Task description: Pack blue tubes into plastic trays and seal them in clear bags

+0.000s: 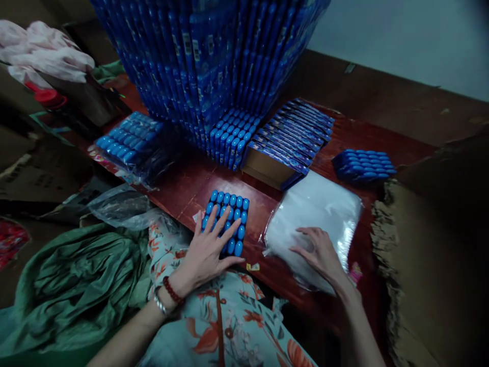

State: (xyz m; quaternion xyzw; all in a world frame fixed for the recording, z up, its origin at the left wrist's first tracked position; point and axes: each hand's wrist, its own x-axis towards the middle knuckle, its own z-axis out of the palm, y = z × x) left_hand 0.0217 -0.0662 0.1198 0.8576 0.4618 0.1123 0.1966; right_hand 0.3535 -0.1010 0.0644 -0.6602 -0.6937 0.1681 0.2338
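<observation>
Head view: L hand lies palm-down w/ fingers spread across the blue pack, pressing on top, not clamped round it. R hand is curled over the bag pile, thumb & fingertips a bit apart; can't tell if a sheet of film is pinched btwn them.

Landmark = bag pile. Blue pack is just left of it on the red table, flat, not touching. Open brown box sits behind-left of the pile, w/ a row of printed blue pcs running back from it. Small blue stack is behind-right. Tall blue stacks rise well behind-left; wrapped blue packs are far left.

Handling (my guess): pack is prob. light, fairly stiff, w/ smooth, slippery domes, so best held by opp. side edges, not by the bumps. Film in the pile looks thin, floppy, slick & prone to cling; prob. easiest to take one corner or open edge btwn thumb & index, w/ light pressure to avoid creasing.
</observation>
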